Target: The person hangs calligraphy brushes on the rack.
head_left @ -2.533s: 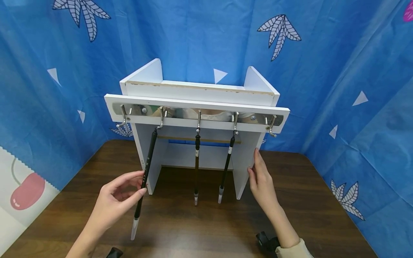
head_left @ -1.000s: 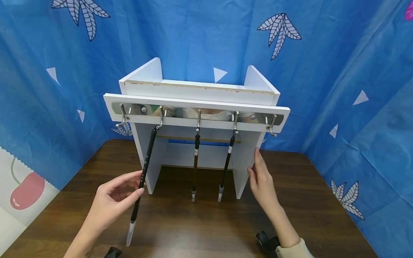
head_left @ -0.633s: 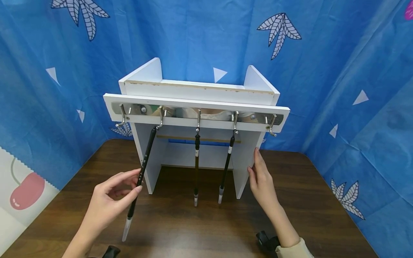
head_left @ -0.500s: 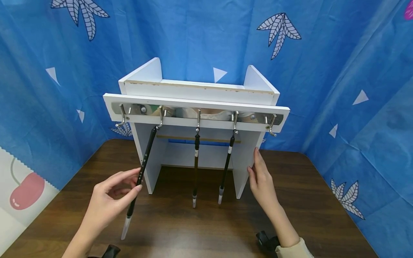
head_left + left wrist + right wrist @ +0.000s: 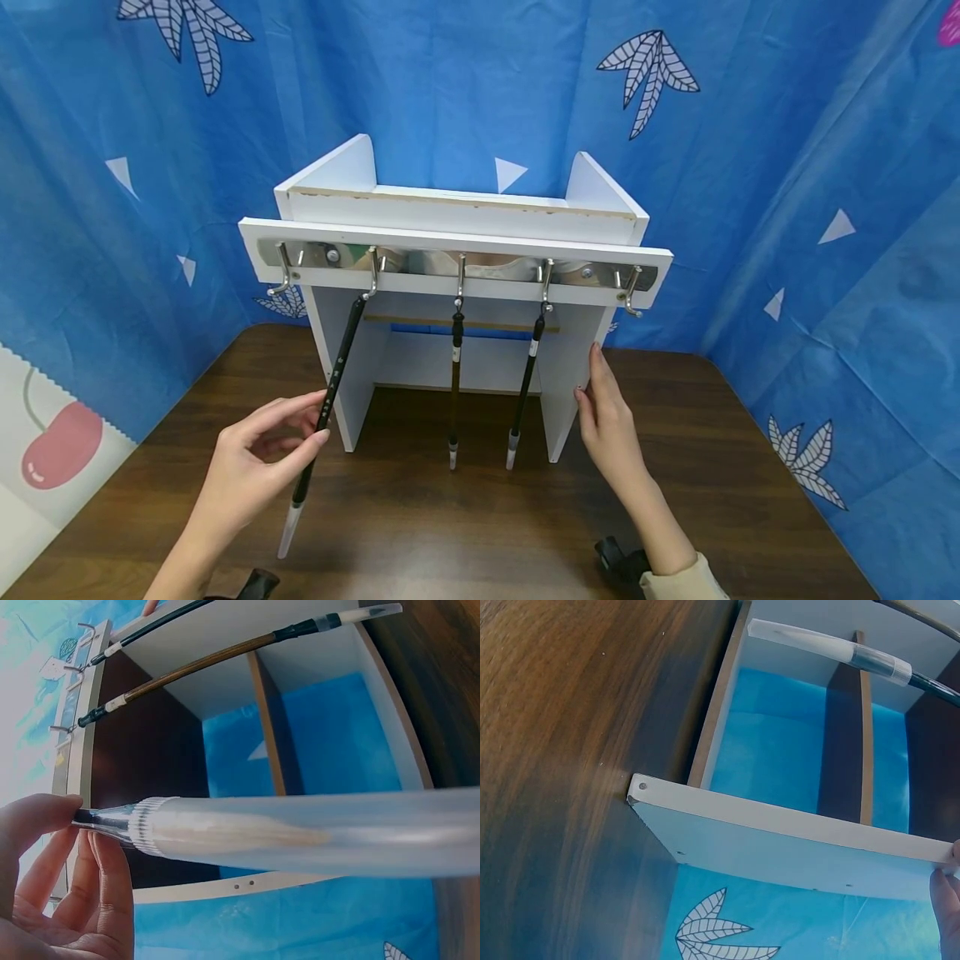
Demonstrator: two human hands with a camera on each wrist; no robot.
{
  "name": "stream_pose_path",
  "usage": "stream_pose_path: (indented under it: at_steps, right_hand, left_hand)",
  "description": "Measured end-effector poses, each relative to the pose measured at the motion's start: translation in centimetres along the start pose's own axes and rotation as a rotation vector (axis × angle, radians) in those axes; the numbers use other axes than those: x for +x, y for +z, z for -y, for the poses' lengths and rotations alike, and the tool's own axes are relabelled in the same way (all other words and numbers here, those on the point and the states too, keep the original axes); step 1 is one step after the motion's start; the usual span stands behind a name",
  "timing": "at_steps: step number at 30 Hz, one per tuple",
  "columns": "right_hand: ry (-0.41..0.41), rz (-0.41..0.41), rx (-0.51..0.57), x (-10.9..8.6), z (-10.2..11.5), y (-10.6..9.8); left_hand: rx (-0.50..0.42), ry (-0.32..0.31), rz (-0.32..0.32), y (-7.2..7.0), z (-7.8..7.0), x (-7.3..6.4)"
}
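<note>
My left hand (image 5: 255, 458) pinches the handle of a black calligraphy brush (image 5: 335, 383) between thumb and fingers. Its upper end meets the second hook (image 5: 372, 271) from the left; whether a loop goes round the hook is too small to tell. The brush slants down to the left, its clear cap (image 5: 300, 832) covering pale bristles. A brown brush (image 5: 456, 387) hangs from the middle hook, and another black brush (image 5: 527, 383) hangs from the fourth. With fingers extended, my right hand (image 5: 609, 417) touches the right side panel of the white shelf (image 5: 465, 218).
A white hook rail (image 5: 427, 283) spans the shelf's front. Nothing hangs on the leftmost hook (image 5: 283, 267) or the rightmost hook (image 5: 632, 290). The shelf stands on a dark wooden table (image 5: 465, 533), with a blue patterned curtain (image 5: 465, 83) behind.
My left hand has shifted a little left, so the held brush slants more and its cap sits further left. The middle brush sways slightly. My right hand stays in place.
</note>
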State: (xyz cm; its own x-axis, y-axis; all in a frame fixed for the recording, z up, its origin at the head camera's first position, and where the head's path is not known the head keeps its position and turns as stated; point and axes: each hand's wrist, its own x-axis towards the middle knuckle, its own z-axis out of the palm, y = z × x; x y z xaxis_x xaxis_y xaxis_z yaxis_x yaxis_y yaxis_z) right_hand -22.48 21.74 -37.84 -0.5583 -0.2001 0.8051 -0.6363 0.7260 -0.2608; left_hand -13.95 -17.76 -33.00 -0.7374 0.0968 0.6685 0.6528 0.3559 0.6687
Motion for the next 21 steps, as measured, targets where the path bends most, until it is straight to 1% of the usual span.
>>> stream_pose_path:
  at_steps: [6, 8, 15, 21]
  right_hand:
    - [-0.002, 0.001, 0.002, 0.01, 0.02, 0.03]
    - [-0.004, 0.0, 0.003, 0.03, 0.03, 0.03]
    - [-0.009, -0.003, 0.001, 0.05, 0.07, 0.0]
    - [-0.009, -0.001, -0.002, 0.03, 0.07, -0.03]
  left_hand:
    - [-0.002, 0.017, -0.018, -0.05, 0.05, -0.02]
    - [0.005, 0.013, -0.028, -0.11, 0.01, -0.02]
    - [0.022, -0.056, -0.065, -0.33, -0.52, 0.11]
    - [0.017, -0.074, -0.052, -0.31, -0.49, 0.17]
